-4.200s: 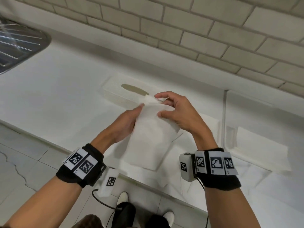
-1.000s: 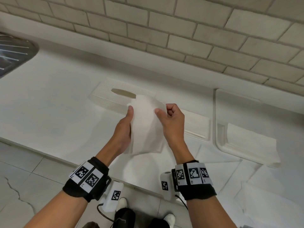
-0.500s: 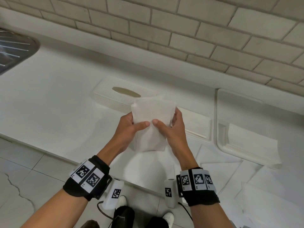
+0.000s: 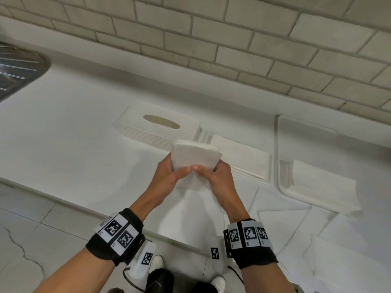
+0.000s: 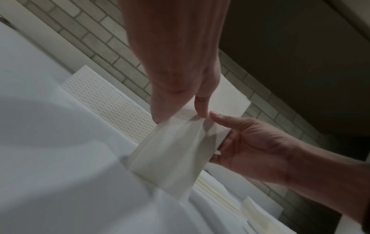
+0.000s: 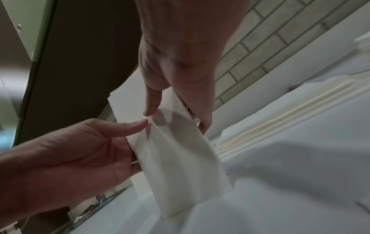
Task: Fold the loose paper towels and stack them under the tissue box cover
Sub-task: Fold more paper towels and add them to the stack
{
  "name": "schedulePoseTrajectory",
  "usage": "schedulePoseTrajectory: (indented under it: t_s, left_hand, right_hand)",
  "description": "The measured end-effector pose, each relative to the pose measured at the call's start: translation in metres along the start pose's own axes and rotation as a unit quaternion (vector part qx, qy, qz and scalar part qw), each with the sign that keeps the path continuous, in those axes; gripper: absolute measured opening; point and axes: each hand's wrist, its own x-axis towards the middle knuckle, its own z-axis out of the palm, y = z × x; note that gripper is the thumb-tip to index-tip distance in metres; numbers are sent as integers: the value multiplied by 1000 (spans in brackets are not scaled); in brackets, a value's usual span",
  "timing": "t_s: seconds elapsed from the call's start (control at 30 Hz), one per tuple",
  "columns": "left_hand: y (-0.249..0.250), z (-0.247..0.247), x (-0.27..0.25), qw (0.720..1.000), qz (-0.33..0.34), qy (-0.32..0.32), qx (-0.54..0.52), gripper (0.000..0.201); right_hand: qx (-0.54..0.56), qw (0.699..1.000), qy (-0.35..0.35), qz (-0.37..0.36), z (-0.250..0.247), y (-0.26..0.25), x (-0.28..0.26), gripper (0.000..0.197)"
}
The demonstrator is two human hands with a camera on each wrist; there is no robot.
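Observation:
I hold a folded white paper towel upright above the counter, with both thumbs meeting on its front. My left hand grips its left edge and my right hand grips its right edge, fingers behind the sheet. The left wrist view shows the towel pinched under my left hand. In the right wrist view, the right hand pinches the towel. The white woven tissue box cover sits just behind the towel. A stack of folded towels lies beside it to the right.
A second pile of towels sits in a white tray at the right. Loose unfolded sheets cover the counter at the front right. A steel sink is at the far left. The brick wall backs the counter.
The long hanging towel has been folded shorter. My thumbs have come together on its front, and the hands have shifted slightly right, toward the folded stack.

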Motion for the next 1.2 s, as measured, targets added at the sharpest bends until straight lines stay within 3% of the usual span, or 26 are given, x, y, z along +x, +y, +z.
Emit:
schedulePoseTrajectory:
  t_s: [0.33, 0.77, 0.97, 1.03, 1.13, 1.2]
  left_hand:
    - [-5, -2, -1, 999, 21, 10, 30, 33]
    - [-5, -2, 1, 998, 43, 18, 51, 40]
    - [12, -11, 13, 983, 51, -10, 178, 33]
    - [19, -12, 18, 971, 58, -31, 232, 27]
    - [27, -4, 17, 951, 67, -79, 291, 18]
    - [30, -5, 19, 945, 63, -106, 304, 17]
  right_hand:
    - [-1, 1000, -1, 4, 3, 2, 1, 27]
    - [-9, 1000, 1, -16, -3, 0, 1, 31]
    - [-39, 996, -1, -74, -19, -24, 0, 13]
    - [-76, 993, -26, -91, -28, -38, 2, 13]
    - [-235, 966, -88, -57, -30, -44, 7, 8]
    - [-282, 955, -82, -41, -35, -42, 9, 6]
